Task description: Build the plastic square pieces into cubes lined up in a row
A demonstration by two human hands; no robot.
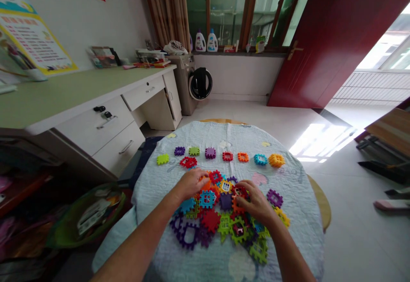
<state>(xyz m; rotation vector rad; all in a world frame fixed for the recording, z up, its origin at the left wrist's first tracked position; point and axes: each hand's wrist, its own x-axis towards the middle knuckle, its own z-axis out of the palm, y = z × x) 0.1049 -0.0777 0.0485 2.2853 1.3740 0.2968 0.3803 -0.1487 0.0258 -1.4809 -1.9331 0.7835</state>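
A green basket stands on the floor off the left edge of the table, with papers and packets inside. Toward the far wall, the washing machine has its round door swung out, and something black hangs over it.

The table is round, and its wooden rim shows past the cloth at the far and right edges. A heap of notched plastic pieces lies from the middle toward the near edge. Pale cloth runs between the heap and the right edge, and a narrower strip parts most of the heap from a row of blocks curving along the far edge. That row goes, left to right, light green, purple, green, lighter purple, red, orange, blue, yellow. A red piece sits between row and heap.

The pieces are flat, toothed squares, some solid, some with window grids or open centres; the cloth looks soft and wrinkled, with faint printed shapes.

The left hand bends its fingers over an orange piece at the heap's far side; I cannot tell whether they pinch it. The right hand has thumb and forefinger parted around red and orange pieces; its grip is unclear.
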